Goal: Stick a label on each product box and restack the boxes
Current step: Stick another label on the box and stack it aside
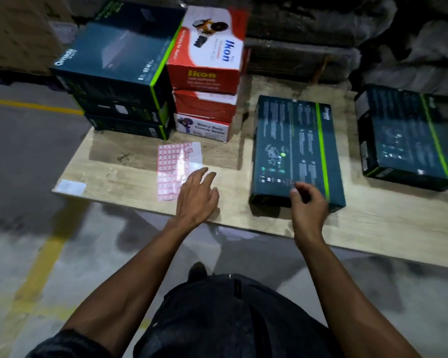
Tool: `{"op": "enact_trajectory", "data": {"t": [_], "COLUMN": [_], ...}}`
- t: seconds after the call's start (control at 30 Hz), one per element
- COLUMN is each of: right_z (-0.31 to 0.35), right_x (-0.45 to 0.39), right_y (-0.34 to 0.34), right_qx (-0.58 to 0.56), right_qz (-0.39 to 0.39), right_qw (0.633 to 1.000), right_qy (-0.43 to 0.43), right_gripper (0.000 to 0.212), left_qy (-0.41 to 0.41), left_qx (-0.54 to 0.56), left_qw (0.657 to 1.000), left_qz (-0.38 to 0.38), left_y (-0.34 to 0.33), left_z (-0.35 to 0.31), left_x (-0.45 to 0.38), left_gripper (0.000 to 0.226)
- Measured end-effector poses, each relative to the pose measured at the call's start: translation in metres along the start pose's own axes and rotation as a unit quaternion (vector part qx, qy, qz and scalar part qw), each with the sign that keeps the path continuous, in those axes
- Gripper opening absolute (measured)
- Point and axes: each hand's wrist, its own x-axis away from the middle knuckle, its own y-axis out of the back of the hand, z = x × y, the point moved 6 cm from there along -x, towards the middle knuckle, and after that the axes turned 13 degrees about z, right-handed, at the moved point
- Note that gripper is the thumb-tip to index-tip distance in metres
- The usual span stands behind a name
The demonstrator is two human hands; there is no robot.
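Dim overhead light leaves the upper background nearly black, throws soft shadows beside the boxes on the wooden board (130, 161), puts white glare on the label sheet (177, 166), while motion blur smears print and wide-angle distortion bends the edges.

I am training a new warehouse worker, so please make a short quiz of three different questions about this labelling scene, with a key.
1. True or false: the left hand rests on the label sheet.
2. Multiple choice: how many boxes are in the red and white stack? A) one B) three C) five
3. Fill in: the dark box lying flat beside the right hand has a bright ____ stripe.

Key:
1. True; its straight fingers lie on the sheet's near right part.
2. B.
3. Green. The hand's curled fingers are at the box's near edge; whether they pinch a label cannot be told.
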Motion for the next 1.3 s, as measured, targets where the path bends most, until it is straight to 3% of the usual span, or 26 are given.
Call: {"op": "enact_trajectory", "data": {"t": [0.13, 0.23, 0.47, 0.8, 1.3], "right_z": [-0.045, -0.057, -0.059, -0.056, -0.054], "right_x": [0.013, 0.022, 0.023, 0.033, 0.035], "right_y": [0.023, 0.024, 0.019, 0.002, -0.022], "right_qx": [-0.269, -0.352, -0.438, -0.533, -0.622], "right_qz": [-0.063, -0.054, -0.052, -0.018, -0.044], "right_qw": [0.943, 0.902, 0.861, 0.793, 0.721], "right_qy": [-0.184, -0.246, -0.251, -0.296, -0.302], "right_gripper": [0.010, 0.013, 0.011, 0.021, 0.027], "left_qy": [-0.118, -0.188, -0.192, -0.191, -0.202], "left_qx": [-0.015, -0.070, -0.167, -0.172, -0.166], "left_qw": [0.993, 0.979, 0.960, 0.965, 0.964], "left_qz": [0.018, 0.045, 0.118, 0.049, 0.052], "left_y": [-0.016, -0.031, -0.061, -0.061, -0.050], "left_z": [-0.071, -0.109, -0.119, -0.123, -0.146], "left_x": [-0.016, -0.026, -0.041, -0.036, -0.044], "left_gripper": [0.046, 0.052, 0.053, 0.044, 0.056]}}
